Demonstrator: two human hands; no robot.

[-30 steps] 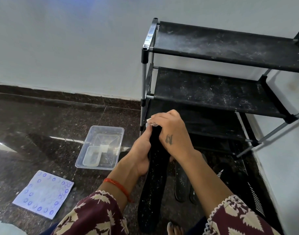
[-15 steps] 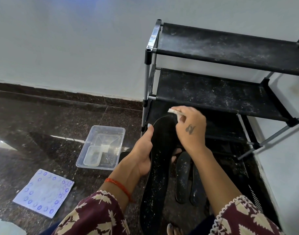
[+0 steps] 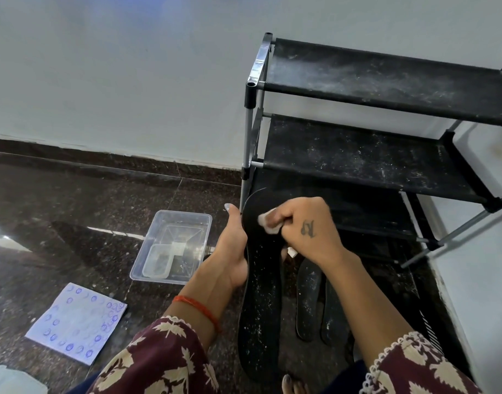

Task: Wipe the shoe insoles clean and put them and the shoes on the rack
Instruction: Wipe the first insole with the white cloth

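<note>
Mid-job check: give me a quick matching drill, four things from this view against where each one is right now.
Things:
1. white wipe
2. black insole
3. clear tub
4. patterned cloth

Places:
A. flat on the floor, nearest the left sleeve
B. pinched in the right hand
C. on the floor left of the rack
D. gripped at its edge by the left hand

Pairs: 1-B, 2-D, 3-C, 4-A

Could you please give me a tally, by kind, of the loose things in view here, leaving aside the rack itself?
Black insoles: 3, one held and two on the floor
White wipes: 1
Clear plastic tubs: 1
Patterned cloths: 1
Total: 6
</note>
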